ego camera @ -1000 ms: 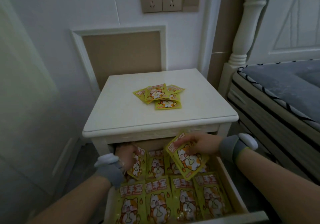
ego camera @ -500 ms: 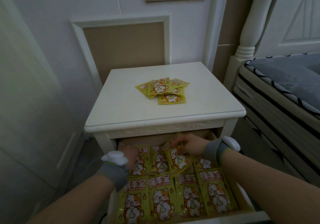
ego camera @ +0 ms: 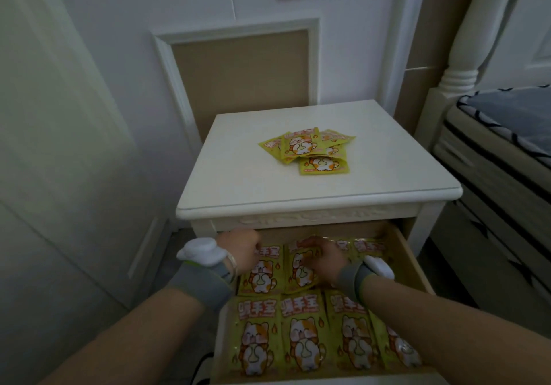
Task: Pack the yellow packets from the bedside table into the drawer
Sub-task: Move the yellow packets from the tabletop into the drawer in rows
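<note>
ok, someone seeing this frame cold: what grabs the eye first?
The open wooden drawer at the bottom, tiled with rows of bright yellow cartoon-cat packets. Both hands sit at its back row, the right hand on a yellow packet, the left hand beside it. A loose pile of yellow packets lies on the white bedside table.
</note>
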Motion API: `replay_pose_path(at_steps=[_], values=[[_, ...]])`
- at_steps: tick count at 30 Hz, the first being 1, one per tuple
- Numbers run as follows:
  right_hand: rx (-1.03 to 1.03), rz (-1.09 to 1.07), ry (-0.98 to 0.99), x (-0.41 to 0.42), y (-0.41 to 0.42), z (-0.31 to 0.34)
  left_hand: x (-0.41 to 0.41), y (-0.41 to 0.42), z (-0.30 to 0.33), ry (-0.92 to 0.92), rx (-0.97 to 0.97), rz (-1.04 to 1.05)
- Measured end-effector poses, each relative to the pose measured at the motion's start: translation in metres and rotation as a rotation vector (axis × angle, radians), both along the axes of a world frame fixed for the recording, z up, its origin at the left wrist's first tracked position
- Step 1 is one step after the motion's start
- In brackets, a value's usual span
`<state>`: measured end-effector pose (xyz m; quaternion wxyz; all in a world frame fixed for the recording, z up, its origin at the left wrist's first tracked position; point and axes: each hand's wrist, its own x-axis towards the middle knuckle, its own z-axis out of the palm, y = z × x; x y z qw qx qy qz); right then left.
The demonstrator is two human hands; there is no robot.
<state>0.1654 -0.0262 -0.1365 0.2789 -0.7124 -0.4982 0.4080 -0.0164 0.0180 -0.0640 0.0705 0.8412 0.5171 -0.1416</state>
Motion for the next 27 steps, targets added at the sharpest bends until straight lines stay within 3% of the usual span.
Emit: replay_pose_path(at_steps=[8,18,24,27], values=[[0.073,0.064,-0.359,-0.005,-0.003,-0.021,-0.011,-0.002,0.004,-0.028,-0.009,-0.008],[-0.005,0.139,-0.383,0.002,-0.002,-0.019,-0.011,-0.006,0.017,-0.017,-0.018,0.034],[0.129,0.106,-0.312,-0.003,-0.004,0.013,-0.006,-0.008,0.029,-0.059,0.049,0.035],[0.24,0.167,-0.355,-0.001,-0.011,0.046,0.003,-0.012,0.049,-0.167,0.05,0.016]])
